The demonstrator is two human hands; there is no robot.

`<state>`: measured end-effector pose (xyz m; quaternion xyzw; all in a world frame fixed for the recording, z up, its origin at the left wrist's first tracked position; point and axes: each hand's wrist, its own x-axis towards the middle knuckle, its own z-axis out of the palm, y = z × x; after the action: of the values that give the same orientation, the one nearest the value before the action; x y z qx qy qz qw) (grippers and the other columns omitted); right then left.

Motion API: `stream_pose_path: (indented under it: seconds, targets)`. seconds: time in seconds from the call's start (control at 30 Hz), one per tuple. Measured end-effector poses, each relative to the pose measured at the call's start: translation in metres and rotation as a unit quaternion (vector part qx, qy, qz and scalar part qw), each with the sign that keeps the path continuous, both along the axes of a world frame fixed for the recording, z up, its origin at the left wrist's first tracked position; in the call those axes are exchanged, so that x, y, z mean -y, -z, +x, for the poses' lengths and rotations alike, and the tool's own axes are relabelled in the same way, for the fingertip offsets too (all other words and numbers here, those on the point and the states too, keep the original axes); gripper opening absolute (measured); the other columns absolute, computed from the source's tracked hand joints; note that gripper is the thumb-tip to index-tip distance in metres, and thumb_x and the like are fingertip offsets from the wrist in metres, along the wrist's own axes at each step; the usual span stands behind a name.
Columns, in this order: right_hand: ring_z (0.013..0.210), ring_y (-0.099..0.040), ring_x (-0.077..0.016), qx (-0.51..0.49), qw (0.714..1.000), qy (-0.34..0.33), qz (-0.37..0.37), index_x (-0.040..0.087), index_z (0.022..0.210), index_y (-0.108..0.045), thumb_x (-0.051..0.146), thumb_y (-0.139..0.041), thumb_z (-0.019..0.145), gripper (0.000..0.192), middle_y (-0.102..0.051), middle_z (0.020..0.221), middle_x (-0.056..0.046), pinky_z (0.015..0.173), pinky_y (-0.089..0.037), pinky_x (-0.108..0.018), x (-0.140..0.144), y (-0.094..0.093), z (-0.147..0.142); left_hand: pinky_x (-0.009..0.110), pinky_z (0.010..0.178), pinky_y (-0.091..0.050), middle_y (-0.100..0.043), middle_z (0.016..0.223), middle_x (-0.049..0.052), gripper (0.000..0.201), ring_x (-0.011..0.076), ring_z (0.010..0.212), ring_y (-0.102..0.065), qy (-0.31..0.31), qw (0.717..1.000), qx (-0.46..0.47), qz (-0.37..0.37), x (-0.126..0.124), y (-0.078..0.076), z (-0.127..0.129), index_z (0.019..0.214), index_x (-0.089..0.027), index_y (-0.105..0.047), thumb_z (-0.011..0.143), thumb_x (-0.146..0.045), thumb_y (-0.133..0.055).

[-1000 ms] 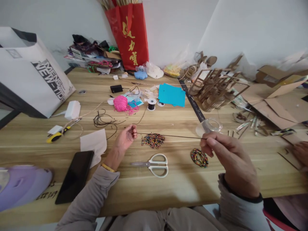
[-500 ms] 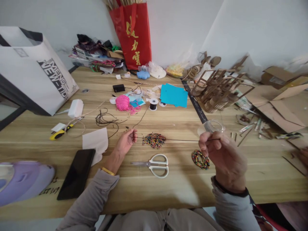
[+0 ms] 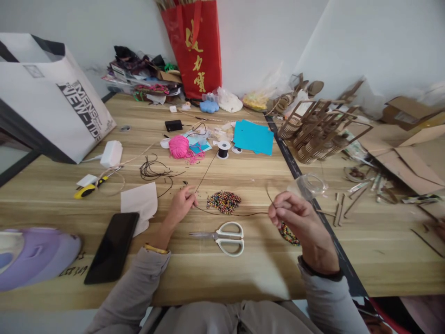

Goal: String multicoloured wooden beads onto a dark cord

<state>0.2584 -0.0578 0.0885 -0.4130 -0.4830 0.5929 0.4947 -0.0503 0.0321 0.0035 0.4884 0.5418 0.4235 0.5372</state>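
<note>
My left hand (image 3: 181,204) rests on the wooden table (image 3: 250,273) and pinches a thin dark cord (image 3: 229,214). The cord sags across the table to my right hand (image 3: 295,218), which pinches its other end a little above the surface. A pile of small coloured beads (image 3: 224,202) lies just beyond the cord, between my hands. A ring of strung beads (image 3: 288,233) lies partly hidden under my right hand. White-handled scissors (image 3: 222,237) lie just in front of the cord.
A black phone (image 3: 111,247) and white paper (image 3: 139,203) lie to the left. A cord spool (image 3: 223,149), pink yarn (image 3: 178,146), blue paper (image 3: 253,137), a clear tape roll (image 3: 311,183), cardboard pieces (image 3: 316,130) and a white bag (image 3: 52,102) lie around.
My right hand moved left and down toward my left hand. The cord, stretched tight before, now hangs slack on the table.
</note>
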Motion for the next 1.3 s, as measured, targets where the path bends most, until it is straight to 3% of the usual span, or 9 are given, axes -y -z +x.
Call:
stream_pose_path:
  seconds: [0.13, 0.3, 0.5, 0.6, 0.67, 0.83, 1.0, 1.1, 1.3]
  targets:
    - [0.06, -0.062, -0.0104, 0.052, 0.996, -0.073, -0.029, 0.018, 0.106, -0.059, 0.029, -0.068, 0.082, 0.027, -0.072, 0.081, -0.004, 0.054, -0.048, -0.022, -0.009, 0.015, -0.016, 0.018, 0.052, -0.033, -0.054, 0.046, -0.006, 0.039, 0.0135, 0.046, -0.046, -0.033, 0.999, -0.009, 0.019, 0.003, -0.005, 0.002, 0.1, -0.019, -0.069, 0.067, 0.0, -0.064]
    - [0.055, -0.058, -0.0081, 0.071, 0.99, -0.113, -0.036, 0.016, 0.096, -0.064, 0.034, -0.068, 0.081, 0.023, -0.072, 0.078, -0.004, 0.049, -0.043, -0.019, -0.021, 0.037, -0.033, 0.018, 0.058, -0.035, -0.055, 0.062, 0.0, 0.031, 0.0177, 0.066, -0.051, -0.065, 0.996, -0.033, 0.042, 0.007, -0.009, 0.003, 0.077, -0.022, -0.072, 0.062, 0.004, -0.068]
    - [0.05, -0.054, -0.0068, 0.056, 0.991, -0.11, -0.051, 0.016, 0.087, -0.062, 0.037, -0.069, 0.079, 0.024, -0.071, 0.073, -0.003, 0.044, -0.039, -0.017, -0.031, 0.046, -0.042, 0.018, 0.061, -0.038, -0.063, 0.082, 0.002, 0.025, 0.0146, 0.068, -0.05, -0.057, 0.989, -0.084, 0.105, 0.007, -0.02, 0.006, 0.082, -0.021, -0.074, 0.066, -0.003, -0.069]
    - [0.051, -0.056, -0.0075, 0.038, 0.993, -0.104, -0.048, 0.016, 0.085, -0.061, 0.038, -0.069, 0.08, 0.023, -0.07, 0.072, -0.002, 0.046, -0.042, -0.018, -0.03, 0.039, -0.045, 0.018, 0.056, -0.037, -0.068, 0.078, 0.004, 0.018, 0.0145, 0.066, -0.053, 0.018, 0.998, -0.023, 0.064, 0.012, -0.028, 0.018, 0.08, -0.018, -0.075, 0.069, -0.006, -0.068]
    - [0.053, -0.058, -0.0086, 0.025, 0.993, -0.107, -0.042, 0.017, 0.085, -0.061, 0.038, -0.069, 0.08, 0.023, -0.07, 0.072, -0.002, 0.048, -0.045, -0.019, -0.029, 0.032, -0.047, 0.02, 0.06, -0.041, -0.072, 0.086, 0.007, 0.017, 0.0155, 0.069, -0.058, 0.113, 0.993, 0.033, 0.026, 0.019, -0.032, 0.028, 0.084, -0.016, -0.075, 0.07, -0.01, -0.069]
    - [0.056, -0.06, -0.0099, 0.001, 0.993, -0.114, -0.031, 0.017, 0.084, -0.061, 0.039, -0.068, 0.081, 0.023, -0.07, 0.072, -0.003, 0.051, -0.048, -0.021, -0.032, 0.027, -0.049, 0.025, 0.061, -0.046, -0.073, 0.096, 0.013, 0.032, 0.0152, 0.065, -0.06, 0.384, 0.914, 0.12, -0.049, 0.037, -0.032, 0.044, 0.109, -0.016, -0.069, 0.079, -0.027, -0.067]
    - [0.049, -0.055, -0.0074, -0.007, 0.995, -0.076, -0.068, 0.017, 0.079, -0.06, 0.041, -0.07, 0.079, 0.026, -0.067, 0.066, 0.0, 0.048, -0.045, -0.018, -0.041, 0.046, -0.051, 0.021, 0.049, -0.04, -0.074, 0.083, 0.012, 0.029, 0.0108, 0.052, -0.054, 0.466, 0.882, 0.057, -0.041, 0.036, -0.026, 0.037, 0.098, -0.015, -0.072, 0.085, -0.037, -0.059]
    - [0.046, -0.053, -0.0064, -0.017, 0.993, -0.086, -0.082, 0.016, 0.075, -0.058, 0.043, -0.069, 0.079, 0.029, -0.064, 0.061, 0.002, 0.047, -0.043, -0.018, -0.043, 0.062, -0.06, 0.02, 0.048, -0.04, -0.074, 0.083, 0.011, 0.029, 0.0099, 0.05, -0.054, 0.442, 0.895, 0.029, -0.04, 0.03, -0.021, 0.033, 0.091, -0.014, -0.073, 0.086, -0.039, -0.057]
    - [0.042, -0.052, -0.0065, -0.005, 0.991, -0.091, -0.1, 0.017, 0.075, -0.057, 0.048, -0.07, 0.076, 0.034, -0.064, 0.058, 0.002, 0.043, -0.042, -0.017, -0.038, 0.085, -0.081, 0.019, 0.049, -0.041, -0.07, 0.073, 0.007, 0.022, 0.0099, 0.052, -0.054, 0.229, 0.969, 0.085, -0.032, 0.024, -0.013, 0.036, 0.084, -0.012, -0.071, 0.078, -0.033, -0.068]
